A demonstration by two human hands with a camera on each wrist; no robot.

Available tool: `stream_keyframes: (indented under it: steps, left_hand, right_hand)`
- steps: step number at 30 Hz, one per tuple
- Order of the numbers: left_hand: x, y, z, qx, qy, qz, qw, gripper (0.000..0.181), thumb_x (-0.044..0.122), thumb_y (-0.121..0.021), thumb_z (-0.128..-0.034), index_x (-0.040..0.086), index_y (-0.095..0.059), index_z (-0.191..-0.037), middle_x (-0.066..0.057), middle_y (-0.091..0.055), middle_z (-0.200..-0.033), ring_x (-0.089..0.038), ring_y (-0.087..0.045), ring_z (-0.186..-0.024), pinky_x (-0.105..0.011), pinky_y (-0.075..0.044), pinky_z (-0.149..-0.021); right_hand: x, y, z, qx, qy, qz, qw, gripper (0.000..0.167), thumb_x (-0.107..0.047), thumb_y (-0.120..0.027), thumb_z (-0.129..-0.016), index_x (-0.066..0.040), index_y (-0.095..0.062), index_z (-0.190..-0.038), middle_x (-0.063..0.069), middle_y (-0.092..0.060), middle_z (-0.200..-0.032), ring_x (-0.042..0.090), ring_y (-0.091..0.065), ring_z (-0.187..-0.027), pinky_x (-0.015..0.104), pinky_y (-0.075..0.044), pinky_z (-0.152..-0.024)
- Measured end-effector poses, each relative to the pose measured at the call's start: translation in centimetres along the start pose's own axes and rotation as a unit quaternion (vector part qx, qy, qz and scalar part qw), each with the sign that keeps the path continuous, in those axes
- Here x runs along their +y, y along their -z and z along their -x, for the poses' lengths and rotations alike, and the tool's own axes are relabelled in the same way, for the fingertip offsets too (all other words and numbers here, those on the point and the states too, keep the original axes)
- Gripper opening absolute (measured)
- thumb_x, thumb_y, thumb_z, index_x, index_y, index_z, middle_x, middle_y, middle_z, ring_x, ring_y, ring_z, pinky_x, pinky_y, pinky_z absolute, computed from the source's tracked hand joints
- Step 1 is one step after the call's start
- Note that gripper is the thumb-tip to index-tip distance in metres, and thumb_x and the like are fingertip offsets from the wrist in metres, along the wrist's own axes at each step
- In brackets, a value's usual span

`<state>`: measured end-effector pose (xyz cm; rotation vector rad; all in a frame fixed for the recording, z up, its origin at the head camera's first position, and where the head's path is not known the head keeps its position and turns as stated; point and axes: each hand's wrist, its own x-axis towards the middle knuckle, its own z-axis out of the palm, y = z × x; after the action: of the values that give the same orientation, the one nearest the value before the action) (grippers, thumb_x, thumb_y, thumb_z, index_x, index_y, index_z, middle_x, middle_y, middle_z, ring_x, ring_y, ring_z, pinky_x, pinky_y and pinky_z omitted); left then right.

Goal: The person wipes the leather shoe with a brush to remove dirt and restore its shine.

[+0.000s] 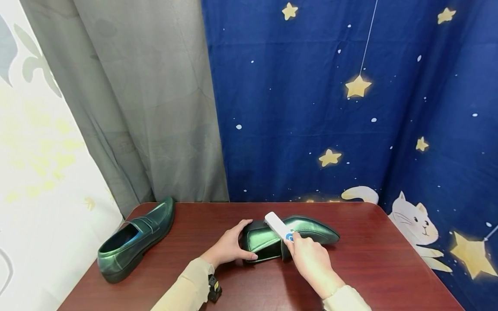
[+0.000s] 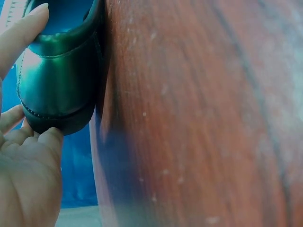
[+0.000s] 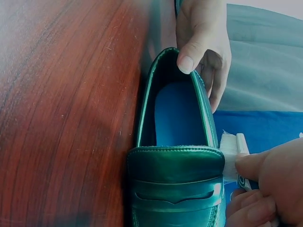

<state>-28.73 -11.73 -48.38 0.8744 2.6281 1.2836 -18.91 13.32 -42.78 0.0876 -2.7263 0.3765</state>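
Note:
A metallic green loafer [image 1: 315, 229] lies tipped on its side on the table, its opening turned toward me and its toe to the right. My left hand [image 1: 229, 244] grips it at the heel. In the right wrist view, the left thumb [image 3: 188, 59] presses on the rim of the opening. My right hand [image 1: 311, 257] holds a small white brush [image 1: 277, 224] by its handle. Pale bristles [image 3: 229, 153] touch the loafer's upward side, beside the strap. The loafer's heel [image 2: 61, 85] fills the upper left of the left wrist view.
A matching green loafer [image 1: 144, 235] stands upright near the left edge of the reddish-brown wooden table [image 1: 373, 276]. Behind the table hang a grey curtain [image 1: 163, 108] and a blue star-patterned curtain [image 1: 288, 108]. A black device [image 1: 214, 288] sits at the left wrist.

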Motion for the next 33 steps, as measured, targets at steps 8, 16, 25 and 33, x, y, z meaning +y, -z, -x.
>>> stream_keyframes:
  steps: [8, 16, 25, 33]
  left_hand:
    - [0.0, 0.1, -0.1, 0.002, 0.01, -0.009, 0.9999, 0.108, 0.042, -0.094, -0.0674, 0.018, -0.035, -0.155, 0.0, -0.05, -0.149, -0.016, -0.055, -0.126, -0.04, -0.046, -0.105]
    - [0.1, 0.1, -0.2, -0.002, 0.008, 0.002, 1.0, 0.108, 0.04, -0.094, -0.0687, 0.014, -0.034, -0.156, -0.005, -0.047, -0.152, -0.02, -0.053, -0.13, -0.043, -0.046, -0.107]
    - [0.0, 0.2, -0.1, -0.01, 0.012, 0.022, 0.9996, 0.108, 0.038, -0.094, -0.0696, 0.019, -0.033, -0.156, -0.003, -0.041, -0.157, -0.021, -0.049, -0.138, -0.043, -0.045, -0.11]
    - [-0.2, 0.1, -0.2, -0.009, 0.004, 0.031, 0.9995, 0.11, 0.038, -0.094, -0.0695, 0.013, -0.032, -0.157, -0.004, -0.039, -0.159, -0.023, -0.046, -0.142, -0.043, -0.043, -0.111]
  right_hand:
    - [0.5, 0.2, -0.2, -0.011, 0.006, 0.009, 0.9999, 0.029, -0.037, -0.067, -0.097, -0.009, -0.061, -0.09, 0.011, -0.061, -0.064, 0.028, -0.057, -0.05, 0.043, -0.041, -0.041]
    - [1.4, 0.8, -0.3, -0.012, -0.01, 0.02, 0.9997, 0.032, -0.036, -0.066, -0.098, -0.006, -0.06, -0.09, 0.011, -0.059, -0.062, 0.029, -0.057, -0.048, 0.043, -0.042, -0.041]
    - [2.8, 1.2, -0.2, -0.032, -0.038, 0.019, 0.9986, 0.033, -0.037, -0.063, -0.1, -0.004, -0.062, -0.097, 0.015, -0.063, -0.066, 0.031, -0.06, -0.052, 0.046, -0.044, -0.043]
    - [5.0, 2.1, 0.0, -0.063, -0.083, 0.011, 0.9945, 0.034, -0.037, -0.06, -0.101, -0.004, -0.062, -0.106, 0.02, -0.069, -0.08, 0.037, -0.064, -0.063, 0.052, -0.048, -0.052]
